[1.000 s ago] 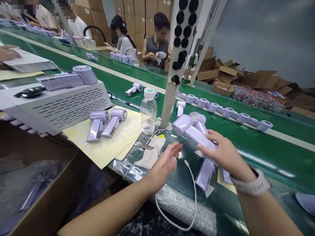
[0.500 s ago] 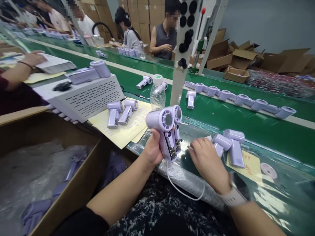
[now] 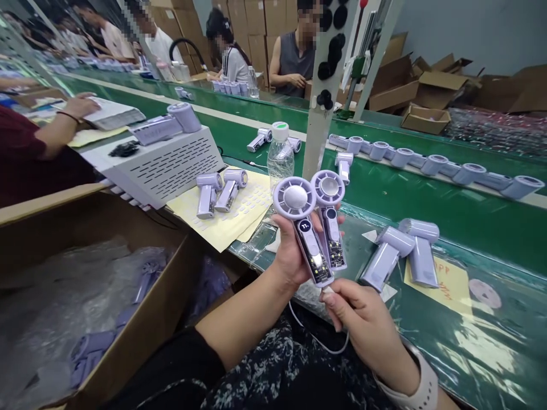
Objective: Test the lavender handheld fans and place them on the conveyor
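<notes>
Lavender fans (image 3: 314,253) gripped in left hand (image 3: 291,257), cable plug (image 3: 327,290) in right hand (image 3: 365,320), bottle (image 3: 280,156) behind.

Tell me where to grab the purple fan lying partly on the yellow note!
I'd take the purple fan by its handle, coming from the near right side. That handle is straight and slim and points toward the camera, while the wide, round head is at the far end. Another fan crowds its left, so the right looks freer.
</notes>
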Demonstrator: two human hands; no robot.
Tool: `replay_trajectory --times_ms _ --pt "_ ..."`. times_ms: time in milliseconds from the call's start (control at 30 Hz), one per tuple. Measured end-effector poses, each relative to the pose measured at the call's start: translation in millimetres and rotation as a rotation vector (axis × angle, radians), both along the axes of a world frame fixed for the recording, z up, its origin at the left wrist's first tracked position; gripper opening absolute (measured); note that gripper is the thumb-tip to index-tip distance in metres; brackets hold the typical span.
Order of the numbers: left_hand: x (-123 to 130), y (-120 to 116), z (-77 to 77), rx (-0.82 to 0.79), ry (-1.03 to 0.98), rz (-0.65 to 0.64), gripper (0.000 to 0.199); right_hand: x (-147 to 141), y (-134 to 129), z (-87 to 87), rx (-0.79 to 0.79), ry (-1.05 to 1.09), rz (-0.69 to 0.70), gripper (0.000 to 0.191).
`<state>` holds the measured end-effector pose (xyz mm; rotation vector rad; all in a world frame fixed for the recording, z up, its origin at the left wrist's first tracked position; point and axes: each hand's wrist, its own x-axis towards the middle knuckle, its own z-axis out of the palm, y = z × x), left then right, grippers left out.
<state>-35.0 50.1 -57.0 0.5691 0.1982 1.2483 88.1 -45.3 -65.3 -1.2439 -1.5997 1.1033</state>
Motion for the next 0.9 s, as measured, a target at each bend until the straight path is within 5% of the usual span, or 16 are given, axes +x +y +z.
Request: replay_trajectory --times_ms 233,433,567,900 --pt "3 -3 -7.1 0.030 0.052 0.155 0.073 -18 -10 -21.6 -0.087 0.205 -0.216 0.048" --pt "-6 -6 -7.3 -0.061 -0.002 0.156 0.073 -15 -3 -2.6 0.105 -0.006 -0.040 0.031" --pt "-15 -3 -1.5 -0.151 -0.089 0.091 0.071 -19 1 4.6 0.249 0.043 -0.053 0.031" --pt "-24 -10 -17.6 0.027 -0.094 0.027 0.072 -14 11 1.0 -0.063 0.226 -0.264 0.042"
